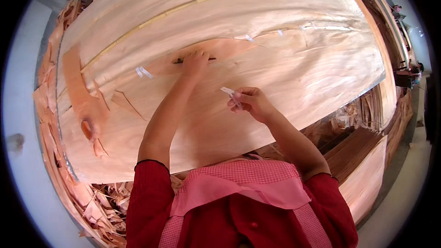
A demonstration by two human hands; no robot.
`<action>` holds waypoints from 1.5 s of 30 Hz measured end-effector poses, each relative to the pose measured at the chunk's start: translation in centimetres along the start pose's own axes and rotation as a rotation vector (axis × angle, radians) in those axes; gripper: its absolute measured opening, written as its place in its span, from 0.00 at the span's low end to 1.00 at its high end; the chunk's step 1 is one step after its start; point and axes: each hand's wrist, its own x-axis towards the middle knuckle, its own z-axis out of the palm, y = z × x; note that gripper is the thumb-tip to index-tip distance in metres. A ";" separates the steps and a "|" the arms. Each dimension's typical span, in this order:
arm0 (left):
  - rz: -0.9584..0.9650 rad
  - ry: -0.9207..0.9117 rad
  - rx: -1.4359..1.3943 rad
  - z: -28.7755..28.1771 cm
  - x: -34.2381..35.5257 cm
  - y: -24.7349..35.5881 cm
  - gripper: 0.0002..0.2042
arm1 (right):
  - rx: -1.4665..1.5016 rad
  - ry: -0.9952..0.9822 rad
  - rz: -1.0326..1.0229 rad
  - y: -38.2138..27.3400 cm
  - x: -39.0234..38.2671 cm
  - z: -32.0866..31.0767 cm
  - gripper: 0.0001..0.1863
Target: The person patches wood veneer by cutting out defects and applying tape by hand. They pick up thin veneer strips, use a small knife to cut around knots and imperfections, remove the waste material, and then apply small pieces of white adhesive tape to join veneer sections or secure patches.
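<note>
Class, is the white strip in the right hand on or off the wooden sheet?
Off: the right hand pinches the white strip above the wooden sheet.

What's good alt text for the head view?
A person's right hand pinches a small white strip above a large pale wood sheet, while the left hand lies over a thin dark object on it. Loose wood pieces lie on the sheet's left side.

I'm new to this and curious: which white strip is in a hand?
The strip pinched in the right hand; the others, like the close pair left of the left forearm, lie on the wood sheet.
</note>
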 end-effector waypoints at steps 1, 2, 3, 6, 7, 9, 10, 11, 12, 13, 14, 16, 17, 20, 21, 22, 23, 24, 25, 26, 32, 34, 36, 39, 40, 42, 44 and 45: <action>-0.007 -0.018 0.035 -0.5 -0.4 0.0 0.09 | 0.030 0.002 -0.002 0.0 -0.3 -1.3 0.13; -0.009 -0.025 0.069 -1.2 -0.3 0.6 0.09 | 0.055 0.009 -0.011 -0.2 -0.3 -2.7 0.14; 0.002 0.045 0.021 -1.8 -1.0 1.7 0.09 | -0.002 0.028 -0.001 -0.2 -0.6 -3.8 0.16; 0.205 0.246 -0.170 -7.1 -2.6 8.8 0.08 | 0.345 -0.074 0.113 -1.2 -0.5 -4.4 0.17; 0.308 0.279 -0.227 -7.9 -2.9 11.3 0.09 | 0.492 -0.103 0.149 -1.1 -0.5 -4.7 0.17; 0.561 0.309 -0.224 -7.8 -2.4 13.1 0.13 | 0.767 -0.149 0.219 -1.2 -0.3 -5.5 0.17; 0.696 0.348 -0.196 -7.9 -2.0 13.6 0.15 | 0.748 -0.202 0.149 -0.7 -0.1 -6.8 0.15; 0.834 0.389 -0.169 -7.9 -1.4 14.0 0.17 | 0.728 -0.251 0.076 -0.1 0.0 -8.7 0.13; 0.648 0.356 -0.277 -7.1 -0.8 13.3 0.18 | 0.708 -0.297 -0.001 0.4 0.2 -10.7 0.12; 0.462 0.318 -0.377 -5.7 -0.3 11.2 0.19 | 0.600 -0.328 -0.172 -0.1 0.2 -11.3 0.08; 0.271 0.272 -0.472 -4.1 0.3 9.3 0.20 | 0.585 -0.298 -0.166 -0.7 -0.2 -11.6 0.07; -0.176 0.443 -0.203 -0.9 3.0 6.0 0.23 | 0.548 -0.237 -0.149 -2.3 -1.4 -11.7 0.05; -0.207 0.365 -0.124 0.8 3.5 3.4 0.21 | 0.473 -0.271 -0.166 -2.7 -1.9 -11.5 0.07; -0.233 0.117 -0.162 1.2 4.7 0.5 0.16 | 0.254 -0.150 -0.235 -5.0 -4.2 -11.3 0.05; -0.225 0.033 -0.214 0.3 5.1 0.5 0.14 | 0.159 -0.114 -0.268 -4.5 -4.6 -12.8 0.08; -0.274 -0.010 -0.312 -1.1 5.3 1.0 0.12 | 0.135 -0.051 -0.291 -4.4 -5.1 -13.7 0.10; -0.328 -0.055 -0.408 -2.6 4.9 1.7 0.11 | 0.131 -0.015 -0.317 -4.6 -5.6 -14.3 0.09; -0.383 -0.097 -0.503 -3.7 4.3 2.2 0.10 | 0.126 0.020 -0.342 -5.1 -5.9 -14.5 0.09; -0.361 -0.157 -0.582 -4.5 3.3 1.8 0.11 | 0.139 0.104 -0.370 -5.2 -6.2 -14.1 0.08; -0.334 -0.222 -0.665 -5.2 2.2 1.1 0.11 | 0.128 0.091 -0.392 -5.3 -6.3 -14.2 0.09; -0.218 -0.199 -0.452 -3.5 3.5 0.4 0.13 | 0.195 0.051 -0.430 -4.5 -5.7 -13.9 0.09; -0.222 -0.240 -0.320 -2.2 4.3 0.8 0.13 | 0.202 0.053 -0.398 -4.3 -5.6 -13.4 0.08; -0.145 -0.187 -0.179 -1.1 4.8 1.5 0.13 | 0.224 0.074 -0.359 -3.9 -5.6 -13.2 0.08; -0.104 -0.216 -0.211 0.3 4.7 1.3 0.11 | 0.251 0.070 -0.362 -3.1 -6.0 -13.3 0.07; -0.110 -0.218 -0.204 0.5 4.8 1.4 0.11 | 0.258 0.090 -0.349 -2.9 -6.1 -13.4 0.07; -0.123 -0.224 -0.191 0.7 4.8 1.6 0.09 | 0.274 0.131 -0.323 -2.5 -6.3 -13.5 0.07; -0.153 -0.002 -0.214 1.2 4.9 2.4 0.07 | 0.288 0.120 -0.339 -2.3 -6.5 -13.6 0.07; -0.167 0.109 -0.226 1.6 5.0 2.9 0.06 | 0.295 0.115 -0.347 -2.2 -6.6 -13.6 0.07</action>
